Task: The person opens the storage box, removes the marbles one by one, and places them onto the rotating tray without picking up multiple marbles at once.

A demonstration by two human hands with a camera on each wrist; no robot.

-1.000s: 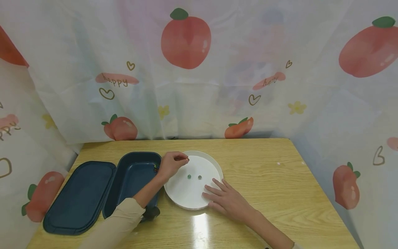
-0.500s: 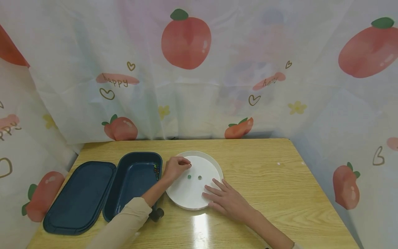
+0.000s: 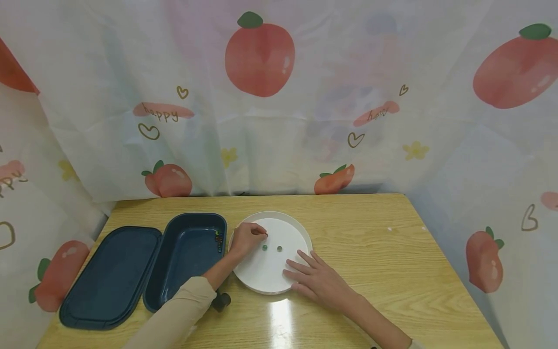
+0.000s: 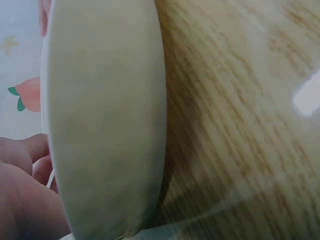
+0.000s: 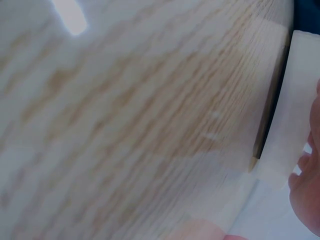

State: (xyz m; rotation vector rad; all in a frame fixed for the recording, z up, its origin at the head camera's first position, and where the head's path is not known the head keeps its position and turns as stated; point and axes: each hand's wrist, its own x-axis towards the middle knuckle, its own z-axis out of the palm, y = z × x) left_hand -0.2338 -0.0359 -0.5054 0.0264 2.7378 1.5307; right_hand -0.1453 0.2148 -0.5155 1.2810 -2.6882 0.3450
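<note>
Over the left part of a round white tray (image 3: 270,276), my left hand (image 3: 246,238) pinches a small dark marble (image 3: 266,235) at its fingertips, mostly covered by them. Beside it on the tray lie a green marble (image 3: 264,247) and a greyish-green marble (image 3: 279,248), a little apart. My right hand (image 3: 320,281) rests at the tray's right edge with spread, straight fingers. In the left wrist view the tray's side wall (image 4: 110,110) hides much of the left hand (image 4: 30,190). Only part of the right hand (image 5: 307,195) shows in its own wrist view.
Left of the tray stands a dark blue rectangular box (image 3: 187,252), with several coloured marbles (image 3: 219,240) along its right inner side. Its matching dark lid (image 3: 113,276) lies farther left. A fruit-print curtain (image 3: 279,145) hangs behind the wooden table (image 3: 370,232).
My left hand has moved slightly right and toward me over the tray, keeping its pinch. More marbles in the box have come into sight. My right hand has stayed in place.
</note>
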